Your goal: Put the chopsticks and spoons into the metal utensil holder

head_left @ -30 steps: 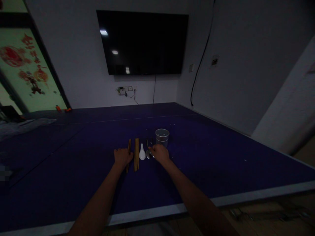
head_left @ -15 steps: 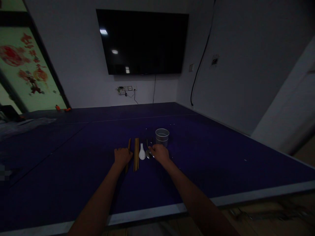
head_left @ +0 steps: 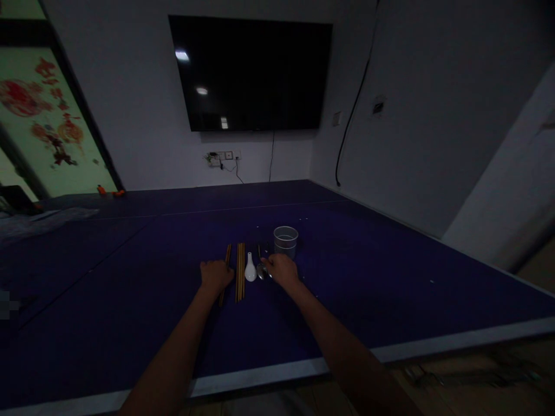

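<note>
My left hand (head_left: pixel 215 275) is closed around wooden chopsticks (head_left: pixel 228 254), whose ends show above and below the fist. Just right of it, several more chopsticks (head_left: pixel 240 273) lie side by side on the purple tabletop. Beside those rests a white soup spoon (head_left: pixel 250 271), handle pointing away from me. A metal spoon (head_left: pixel 261 270) lies to its right. My right hand (head_left: pixel 281 269) is closed at a second metal spoon (head_left: pixel 269 275), mostly hidden by the fingers. Directly behind that hand stands a grey metal cup (head_left: pixel 285 234), partly covered by it.
The purple table (head_left: pixel 368 277) has a pale front edge and meets the walls at the back and right. Crumpled clear plastic (head_left: pixel 47 222) lies far left, and small orange items (head_left: pixel 110 191) sit at the back. A black cable (head_left: pixel 347 133) hangs down the right wall.
The chopsticks in my left hand have tilted a little, their near ends shifting left. My right hand, the spoons and the cup look unmoved.
</note>
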The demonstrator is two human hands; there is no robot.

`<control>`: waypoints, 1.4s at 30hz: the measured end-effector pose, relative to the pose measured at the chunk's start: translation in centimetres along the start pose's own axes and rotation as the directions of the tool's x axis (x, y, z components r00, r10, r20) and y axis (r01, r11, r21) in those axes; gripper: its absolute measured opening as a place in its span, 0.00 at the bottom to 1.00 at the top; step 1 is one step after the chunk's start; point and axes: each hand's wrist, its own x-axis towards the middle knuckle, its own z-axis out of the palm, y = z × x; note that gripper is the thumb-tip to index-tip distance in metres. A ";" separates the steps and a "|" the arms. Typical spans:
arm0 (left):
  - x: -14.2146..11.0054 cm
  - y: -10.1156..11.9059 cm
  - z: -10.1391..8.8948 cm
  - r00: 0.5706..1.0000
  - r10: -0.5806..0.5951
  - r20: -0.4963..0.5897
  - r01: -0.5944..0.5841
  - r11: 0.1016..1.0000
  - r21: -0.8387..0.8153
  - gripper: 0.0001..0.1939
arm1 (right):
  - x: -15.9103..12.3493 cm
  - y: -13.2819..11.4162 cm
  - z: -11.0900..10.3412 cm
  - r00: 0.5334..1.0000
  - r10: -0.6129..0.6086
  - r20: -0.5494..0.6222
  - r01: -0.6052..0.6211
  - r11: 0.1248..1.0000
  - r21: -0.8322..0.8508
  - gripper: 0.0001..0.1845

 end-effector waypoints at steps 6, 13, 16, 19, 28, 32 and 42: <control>0.1 0.2 -0.1 1.000 0.002 0.008 -0.002 1.000 0.001 0.20 | -0.1 0.0 -0.1 1.000 0.000 -0.012 0.000 1.000 0.009 0.24; 0.2 0.1 0.3 1.000 0.003 0.002 -0.003 1.000 0.004 0.20 | -0.1 0.0 -0.1 1.000 0.001 -0.007 -0.001 1.000 0.005 0.24; 0.2 0.0 0.3 1.000 0.008 0.011 -0.008 1.000 0.011 0.20 | 0.1 0.1 0.2 1.000 -0.009 -0.008 0.009 1.000 -0.001 0.23; 0.2 0.0 0.4 1.000 0.014 0.012 -0.014 1.000 0.025 0.21 | 0.2 0.2 0.4 1.000 -0.014 -0.022 0.014 1.000 -0.003 0.22; -0.2 -0.1 -0.1 0.997 0.001 -0.073 0.000 1.000 0.012 0.20 | 0.1 0.3 0.5 0.998 -0.027 -0.062 0.028 0.999 0.022 0.22; -0.6 -0.2 -1.1 0.981 0.022 -0.191 -0.025 1.000 -0.014 0.18 | 0.2 0.3 0.7 0.994 -0.033 -0.107 0.042 0.996 0.079 0.22; -2.2 1.6 -2.0 0.689 0.475 -0.548 -0.506 0.856 0.105 0.09 | 0.3 -1.0 0.7 0.921 -0.207 -0.331 0.390 0.533 0.751 0.24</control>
